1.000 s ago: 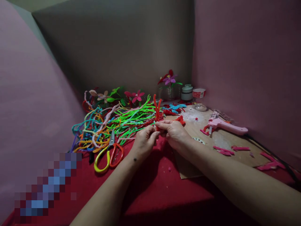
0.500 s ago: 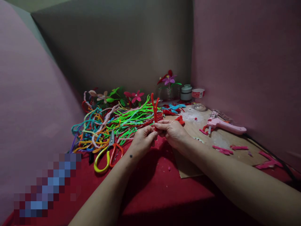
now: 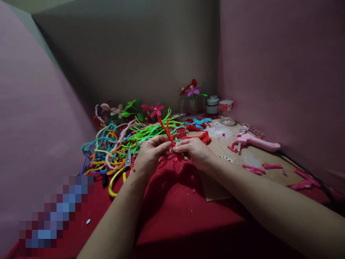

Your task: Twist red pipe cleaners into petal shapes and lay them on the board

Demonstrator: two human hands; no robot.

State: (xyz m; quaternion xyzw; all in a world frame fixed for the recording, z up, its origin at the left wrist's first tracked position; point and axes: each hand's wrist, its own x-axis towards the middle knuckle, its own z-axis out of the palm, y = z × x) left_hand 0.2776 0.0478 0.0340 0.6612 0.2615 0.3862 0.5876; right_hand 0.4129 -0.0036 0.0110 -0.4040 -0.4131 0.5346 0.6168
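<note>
The left hand and the right hand pinch the red fuzzy sticks in a closed grip, above the red worktop. Behind them lie green fuzzy sticks. Scissors lie beside the left arm.

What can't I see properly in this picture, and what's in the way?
All in the head view:
- Lower ends of the red fuzzy stems: covered by the fingers of the left hand and right hand.
- Red handle of the scissors: mostly behind the left arm.
- Long thing at lower left: blurred into squares.
- Print on the red-and-white label: too small.
</note>
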